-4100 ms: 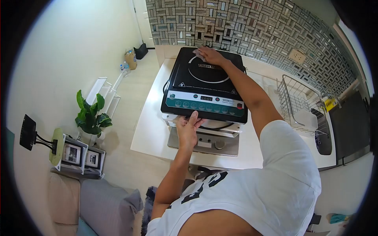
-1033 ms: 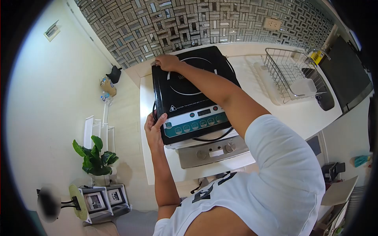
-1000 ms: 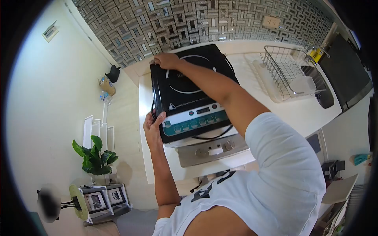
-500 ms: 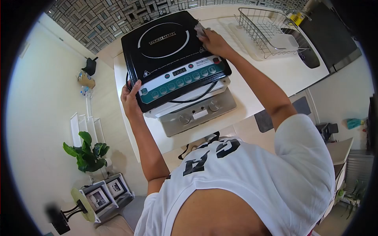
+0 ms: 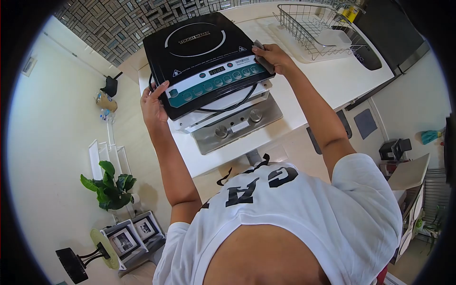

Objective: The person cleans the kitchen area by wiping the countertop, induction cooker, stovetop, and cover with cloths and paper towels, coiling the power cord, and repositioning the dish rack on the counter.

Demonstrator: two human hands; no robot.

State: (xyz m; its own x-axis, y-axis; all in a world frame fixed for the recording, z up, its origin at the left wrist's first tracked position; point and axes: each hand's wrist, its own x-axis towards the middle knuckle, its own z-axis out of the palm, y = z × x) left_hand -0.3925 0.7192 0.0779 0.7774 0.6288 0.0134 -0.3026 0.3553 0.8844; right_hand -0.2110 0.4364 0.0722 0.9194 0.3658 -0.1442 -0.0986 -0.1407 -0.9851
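Note:
A black induction cooker [image 5: 194, 52] with a teal button panel sits tilted on a white base, above a steel stove [image 5: 237, 124] with two knobs. My left hand [image 5: 155, 105] grips the cooker's front left corner, thumb on top and fingers along the side. In my right hand [image 5: 276, 58], a crumpled grey cloth [image 5: 259, 50] is pressed against the cooker's right edge, near the front corner. The cooker's black cord [image 5: 230, 105] loops below its front edge. The underside of the cooker is hidden.
On the white countertop [image 5: 304, 102], a wire dish rack [image 5: 313, 35] stands at the back right, beside a dark sink opening. A mosaic tile wall [image 5: 118, 28] rises behind. A leafy plant [image 5: 110, 187] and a fan [image 5: 78, 266] are at the lower left.
My right hand has slid the cloth along the right edge toward the cooker's front corner. My left hand keeps its hold, and the whole view has shifted slightly.

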